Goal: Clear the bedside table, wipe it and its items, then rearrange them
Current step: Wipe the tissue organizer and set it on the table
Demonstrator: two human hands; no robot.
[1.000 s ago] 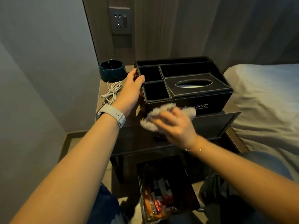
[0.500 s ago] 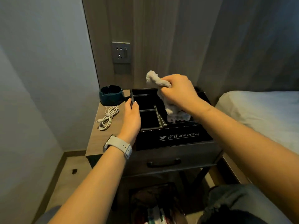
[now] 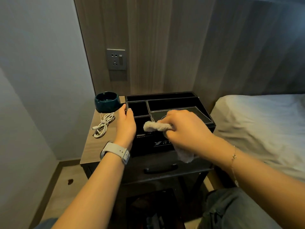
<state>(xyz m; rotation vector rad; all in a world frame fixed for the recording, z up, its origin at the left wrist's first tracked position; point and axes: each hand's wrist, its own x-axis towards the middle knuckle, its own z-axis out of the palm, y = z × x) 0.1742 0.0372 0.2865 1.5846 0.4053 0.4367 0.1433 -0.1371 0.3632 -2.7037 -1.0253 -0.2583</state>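
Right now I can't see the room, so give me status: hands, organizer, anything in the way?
Left hand grips organizer left wall. Right hand holds cloth over front compartment. Ashtray, cable on table alongside.

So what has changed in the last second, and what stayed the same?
The right hand, gripping the cloth, went from the organizer box's front face up above it, then down onto its top front. The left hand kept holding the box's left edge. The ashtray and cable stayed on the bedside table.
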